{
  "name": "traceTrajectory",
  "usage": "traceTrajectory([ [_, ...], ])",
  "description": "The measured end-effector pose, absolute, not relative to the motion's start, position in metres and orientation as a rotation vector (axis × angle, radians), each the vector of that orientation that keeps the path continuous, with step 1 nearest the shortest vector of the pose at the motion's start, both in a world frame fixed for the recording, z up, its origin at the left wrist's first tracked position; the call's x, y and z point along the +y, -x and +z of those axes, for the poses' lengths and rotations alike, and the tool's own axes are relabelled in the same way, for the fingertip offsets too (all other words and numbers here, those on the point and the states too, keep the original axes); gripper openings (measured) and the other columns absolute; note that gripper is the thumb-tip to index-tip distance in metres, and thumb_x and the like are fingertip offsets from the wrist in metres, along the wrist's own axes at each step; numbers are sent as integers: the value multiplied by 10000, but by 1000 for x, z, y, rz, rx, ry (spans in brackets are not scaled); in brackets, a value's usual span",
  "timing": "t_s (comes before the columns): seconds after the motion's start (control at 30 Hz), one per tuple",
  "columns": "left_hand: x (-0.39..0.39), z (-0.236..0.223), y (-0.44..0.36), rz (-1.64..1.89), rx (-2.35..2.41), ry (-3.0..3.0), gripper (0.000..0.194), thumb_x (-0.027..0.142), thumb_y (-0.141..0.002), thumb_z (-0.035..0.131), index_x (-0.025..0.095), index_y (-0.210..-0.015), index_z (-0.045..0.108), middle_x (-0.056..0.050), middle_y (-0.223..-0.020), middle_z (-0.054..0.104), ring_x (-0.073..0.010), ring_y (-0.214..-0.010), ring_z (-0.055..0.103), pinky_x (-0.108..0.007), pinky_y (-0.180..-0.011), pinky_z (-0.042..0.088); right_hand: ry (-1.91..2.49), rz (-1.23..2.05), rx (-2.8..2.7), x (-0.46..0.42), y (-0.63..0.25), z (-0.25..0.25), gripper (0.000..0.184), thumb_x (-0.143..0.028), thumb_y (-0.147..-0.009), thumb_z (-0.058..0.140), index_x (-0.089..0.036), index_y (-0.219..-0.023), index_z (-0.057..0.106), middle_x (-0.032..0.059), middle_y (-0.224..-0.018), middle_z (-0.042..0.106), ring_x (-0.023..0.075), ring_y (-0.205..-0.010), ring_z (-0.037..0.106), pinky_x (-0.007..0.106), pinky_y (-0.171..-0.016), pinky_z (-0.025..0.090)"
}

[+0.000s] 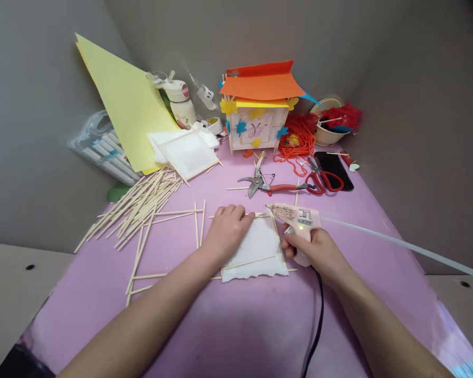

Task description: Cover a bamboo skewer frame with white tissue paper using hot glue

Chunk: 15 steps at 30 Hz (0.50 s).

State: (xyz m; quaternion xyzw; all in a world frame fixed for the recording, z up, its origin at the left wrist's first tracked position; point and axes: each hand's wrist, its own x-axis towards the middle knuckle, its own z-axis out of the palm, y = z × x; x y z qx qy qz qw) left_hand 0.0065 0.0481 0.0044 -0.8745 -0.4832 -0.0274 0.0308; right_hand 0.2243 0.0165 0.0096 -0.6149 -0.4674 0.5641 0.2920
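My left hand presses down on a white paper panel, which has ragged lower edges and is framed with thin wooden sticks. Its fingers lie over the panel's upper left corner. My right hand grips a pale pink hot glue gun by its handle, with the nozzle pointing left, just above the panel's upper right corner. A long translucent glue stick runs from the gun's back toward the right. A black power cord hangs from the handle across the pink table top.
Loose wooden sticks lie left of the panel. Farther back are pruning shears, red-handled scissors, a black phone, orange yarn, a stick-built paper house and a yellow paper sheet. Grey walls surround the table.
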Motion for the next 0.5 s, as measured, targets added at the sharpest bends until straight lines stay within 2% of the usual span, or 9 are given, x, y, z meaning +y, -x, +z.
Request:
traceTrajectory([
  [0.2,34,4,-9,2,-1493,2686,389,154,-929,449,188,-1316,475,-103,-1079,550,-269,-990,487,-388,-798,432,1623,1476,-1285,17,-226,7,222,-341,-784,585,-148,-702,657,11,-591,628,113,-530,525,223,-496,383],
  [0.37,18,-3,-11,-34,-1584,2709,470,79,-887,429,133,-1353,418,-130,-1140,542,-271,-1065,477,-415,-925,422,1697,1428,-1400,20,-224,12,248,-367,-788,571,-153,-697,658,16,-600,639,122,-520,527,231,-481,387],
  [0.5,11,-5,-10,-120,-1641,2741,439,101,-896,428,116,-1335,429,-141,-1222,520,-265,-1150,461,-397,-984,409,1691,1413,-1678,27,-215,25,252,-344,-795,550,-161,-661,661,19,-587,648,134,-532,563,234,-517,416],
])
